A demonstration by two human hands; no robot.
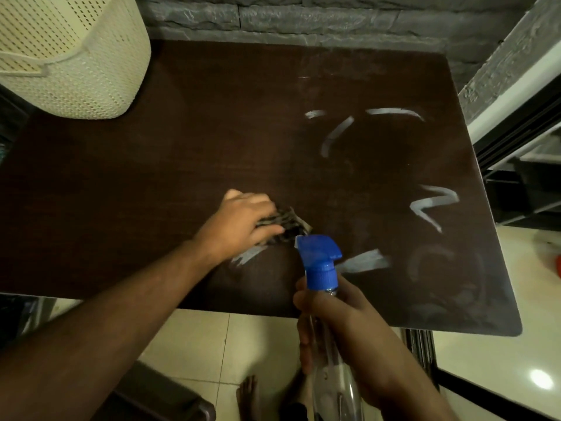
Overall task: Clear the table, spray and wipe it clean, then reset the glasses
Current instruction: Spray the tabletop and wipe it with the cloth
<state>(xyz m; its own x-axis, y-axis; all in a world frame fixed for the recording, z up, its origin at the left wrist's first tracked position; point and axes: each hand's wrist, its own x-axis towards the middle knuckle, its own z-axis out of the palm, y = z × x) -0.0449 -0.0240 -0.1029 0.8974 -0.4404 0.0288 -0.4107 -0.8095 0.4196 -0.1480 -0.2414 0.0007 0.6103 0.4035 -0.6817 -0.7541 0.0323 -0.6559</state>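
A dark brown table fills the view, with pale wet streaks across its right half. My left hand presses down on a patterned grey cloth near the table's front middle, fingers spread over it. My right hand grips a clear spray bottle with a blue trigger head, held upright over the table's front edge, nozzle pointing left. No glasses are in view.
A cream perforated basket stands on the table's back left corner. A grey stone wall runs behind the table. Dark shelving stands at the right. Pale floor tiles and my bare feet show below the front edge.
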